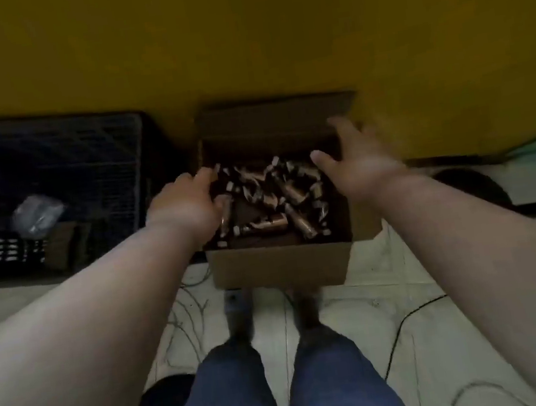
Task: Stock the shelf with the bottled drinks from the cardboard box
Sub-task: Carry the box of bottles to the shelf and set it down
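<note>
Mustard-yellow wall (237, 29) is filling the upper half of the view, and pale floor tiles (424, 335) with thin dark cables (408, 320) trailing over them are spreading out below. At far left a black wire-mesh crate (51, 170) is sitting against the wall, holding a crumpled clear plastic wrapper (38, 212) and rows of small white-topped items too dim to identify. Moving rightward, the person's left hand (188, 206) is reaching over the left edge of the open brown cardboard box (278, 266), fingers curled and dipping among the contents; whether it is gripping anything is not clear, since the fingertips are lying hidden behind the hand itself. Inside the box, small brown bottled drinks with pale caps (273, 198) are lying jumbled on their sides at many angles, none of them upright. The box is standing on the floor against the wall, its back flap raised. Further right, the right hand (353, 161) is hovering over the box's right rim with fingers spread apart and blurred, holding nothing. Below, blue-jeaned legs (277, 389) are standing just in front of the box, and a dark rounded object (472, 189) is resting at the wall's foot on the right
</note>
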